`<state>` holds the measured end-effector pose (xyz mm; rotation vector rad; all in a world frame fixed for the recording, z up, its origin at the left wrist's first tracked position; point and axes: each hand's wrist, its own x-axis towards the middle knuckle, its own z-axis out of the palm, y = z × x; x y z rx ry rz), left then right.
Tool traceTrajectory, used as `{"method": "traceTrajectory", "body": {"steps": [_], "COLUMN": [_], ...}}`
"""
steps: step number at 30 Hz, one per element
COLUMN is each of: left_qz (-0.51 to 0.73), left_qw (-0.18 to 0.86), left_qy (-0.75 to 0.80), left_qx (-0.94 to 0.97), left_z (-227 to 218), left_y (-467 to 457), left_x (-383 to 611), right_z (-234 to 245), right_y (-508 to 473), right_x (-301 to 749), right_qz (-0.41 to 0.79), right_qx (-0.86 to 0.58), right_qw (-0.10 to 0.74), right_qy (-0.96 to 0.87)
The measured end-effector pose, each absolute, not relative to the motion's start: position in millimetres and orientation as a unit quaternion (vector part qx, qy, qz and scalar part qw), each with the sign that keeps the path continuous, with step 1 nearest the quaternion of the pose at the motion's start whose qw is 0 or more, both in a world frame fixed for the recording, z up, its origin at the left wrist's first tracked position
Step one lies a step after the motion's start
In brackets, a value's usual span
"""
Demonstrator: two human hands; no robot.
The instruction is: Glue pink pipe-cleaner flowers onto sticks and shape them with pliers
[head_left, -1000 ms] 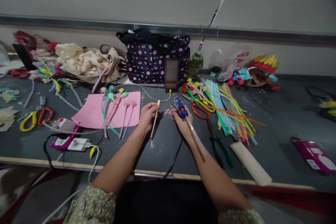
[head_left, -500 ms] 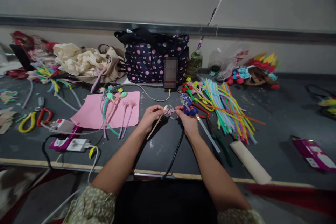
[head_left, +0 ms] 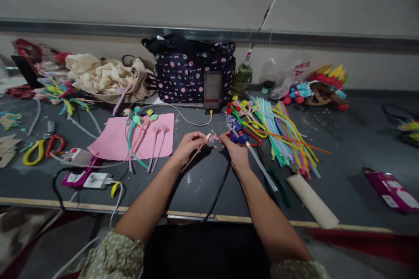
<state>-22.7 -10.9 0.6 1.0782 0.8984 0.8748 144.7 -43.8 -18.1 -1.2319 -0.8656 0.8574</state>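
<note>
My left hand [head_left: 193,144] is closed round a thin beige stem [head_left: 194,159] with a cream tip, which slants down toward the table's front. Just right of that tip lie several small pink pieces [head_left: 213,136] on the dark table. My right hand [head_left: 235,146] is at their right side, thumb and fingers pinched together; whatever is between them is too small to make out. Against the back of this hand rests a blue glue gun [head_left: 236,127], a clear glue stick [head_left: 263,169] poking out of its rear.
Pipe cleaners [head_left: 284,139] are heaped at right, beside pliers [head_left: 279,185] and a beige roll [head_left: 312,200]. Finished-looking fuzzy flowers [head_left: 159,144] lie on a pink sheet [head_left: 108,139] at left. Scissors [head_left: 34,152] and a power strip [head_left: 87,174] sit further left. A dotted bag [head_left: 183,74] stands behind.
My right hand has drawn slightly right, away from the pink pieces. The glue gun has shifted a little with it. My left hand still holds the stem, its tip moved slightly right.
</note>
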Motion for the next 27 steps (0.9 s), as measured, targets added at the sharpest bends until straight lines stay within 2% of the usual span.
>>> {"method": "traceTrajectory", "body": {"steps": [27], "left_qz": [0.351], "left_qw": [0.679], "left_qy": [0.39], "left_qx": [0.514], "left_z": [1.2], "left_y": [-14.7], "left_x": [-21.2], "right_z": [-8.5], "right_y": [-43.8], "right_x": [145.3], "right_qz": [0.38], "right_qx": [-0.535], "right_qw": [0.675], "right_qy": [-0.338]}}
